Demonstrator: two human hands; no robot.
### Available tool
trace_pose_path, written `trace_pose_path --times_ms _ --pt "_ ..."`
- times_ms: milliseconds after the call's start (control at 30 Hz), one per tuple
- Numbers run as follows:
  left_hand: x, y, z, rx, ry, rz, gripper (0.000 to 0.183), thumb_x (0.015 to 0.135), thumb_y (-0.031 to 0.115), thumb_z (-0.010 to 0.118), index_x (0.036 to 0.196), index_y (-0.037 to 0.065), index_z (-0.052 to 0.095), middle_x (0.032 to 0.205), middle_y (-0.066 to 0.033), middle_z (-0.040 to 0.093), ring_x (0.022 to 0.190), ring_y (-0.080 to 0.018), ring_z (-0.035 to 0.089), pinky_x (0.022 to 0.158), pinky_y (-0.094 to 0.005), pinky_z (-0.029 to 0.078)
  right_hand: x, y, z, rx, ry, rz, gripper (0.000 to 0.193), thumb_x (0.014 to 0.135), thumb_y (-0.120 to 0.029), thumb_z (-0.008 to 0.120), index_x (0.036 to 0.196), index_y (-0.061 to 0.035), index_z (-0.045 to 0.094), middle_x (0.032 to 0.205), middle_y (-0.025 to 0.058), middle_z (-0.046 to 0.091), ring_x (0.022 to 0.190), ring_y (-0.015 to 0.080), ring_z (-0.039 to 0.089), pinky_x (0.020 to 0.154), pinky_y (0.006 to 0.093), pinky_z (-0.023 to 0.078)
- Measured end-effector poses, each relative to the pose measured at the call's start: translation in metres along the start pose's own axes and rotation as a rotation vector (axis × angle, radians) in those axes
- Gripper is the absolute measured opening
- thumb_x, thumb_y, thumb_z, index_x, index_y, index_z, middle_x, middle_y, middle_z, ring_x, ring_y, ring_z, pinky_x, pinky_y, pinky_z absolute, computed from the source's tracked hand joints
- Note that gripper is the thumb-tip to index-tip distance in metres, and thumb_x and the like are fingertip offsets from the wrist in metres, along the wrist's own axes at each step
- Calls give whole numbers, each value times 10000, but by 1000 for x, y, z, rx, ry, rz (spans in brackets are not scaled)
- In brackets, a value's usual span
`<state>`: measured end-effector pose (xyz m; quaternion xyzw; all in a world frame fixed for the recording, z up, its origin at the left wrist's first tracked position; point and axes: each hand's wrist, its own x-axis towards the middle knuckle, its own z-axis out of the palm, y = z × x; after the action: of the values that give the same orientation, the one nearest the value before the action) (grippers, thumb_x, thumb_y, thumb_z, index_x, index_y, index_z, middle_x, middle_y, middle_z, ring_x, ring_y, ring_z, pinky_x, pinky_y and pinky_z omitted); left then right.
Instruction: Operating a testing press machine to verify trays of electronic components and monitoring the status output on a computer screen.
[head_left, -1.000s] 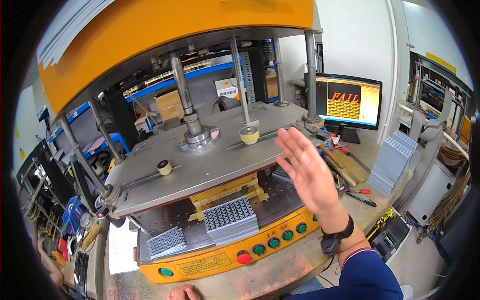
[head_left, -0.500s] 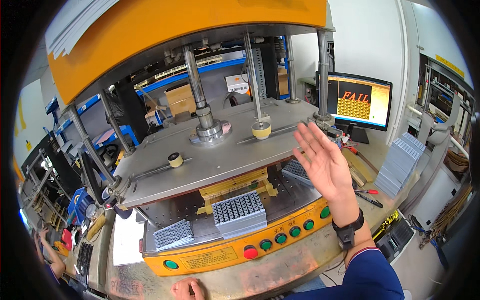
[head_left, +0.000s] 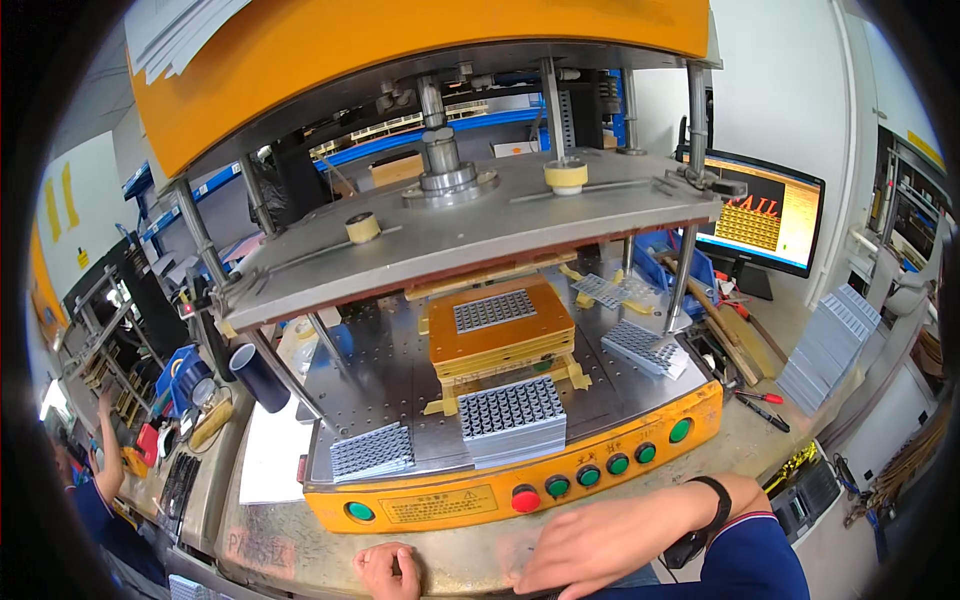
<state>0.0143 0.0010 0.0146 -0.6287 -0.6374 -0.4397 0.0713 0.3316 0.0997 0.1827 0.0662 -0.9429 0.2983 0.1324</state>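
While facing a scuffed beige worktop [head_left: 460, 555], holds left hand [head_left: 388, 572] low with curled-in fingers and angles right hand [head_left: 595, 540] down; cannot tell the right fingers' state. Has a bare strip between left hand and yellow metal press base [head_left: 560, 470]. Sees a grey perforated-tray stack [head_left: 512, 410] by its front edge, open room beneath the flat steel plate [head_left: 460, 225], white wall [head_left: 780, 80] and black-framed monitor [head_left: 755, 225] beyond.

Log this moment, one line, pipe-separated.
left hand: loosely curled at bench | right hand: below green buttons in view | press plate: above orange fixture, apart | grey grid piece: on fixture
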Motion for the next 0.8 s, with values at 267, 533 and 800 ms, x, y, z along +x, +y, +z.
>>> trace_pose_path --times_ms 267,533,800 --pt "1 1 -2 123 50 -3 159 931 209 650 967 57 680 1060 -176 661 964 -359 590 910 -468 442 2 2 4 6 -114 0 452 992 -370 556 1251 -2 588 1103 198 664 1031 377 623 876 439 496" --pt "3 0 2 283 -43 -58 263 870 215 657 1065 40 632 1438 -229 513 1141 -446 518 1003 -539 404 2 6 2 31 -162 25 447 992 -373 553 1228 5 589 1096 207 663 1025 383 621 883 449 493" --pt "1 1 1 93 -48 -62 162 931 210 634 933 60 694 960 -166 668 916 -364 596 886 -473 463 -4 9 3 5 -95 81 454 1004 -388 549 1225 5 601 1103 206 666 1033 380 624 882 448 496"
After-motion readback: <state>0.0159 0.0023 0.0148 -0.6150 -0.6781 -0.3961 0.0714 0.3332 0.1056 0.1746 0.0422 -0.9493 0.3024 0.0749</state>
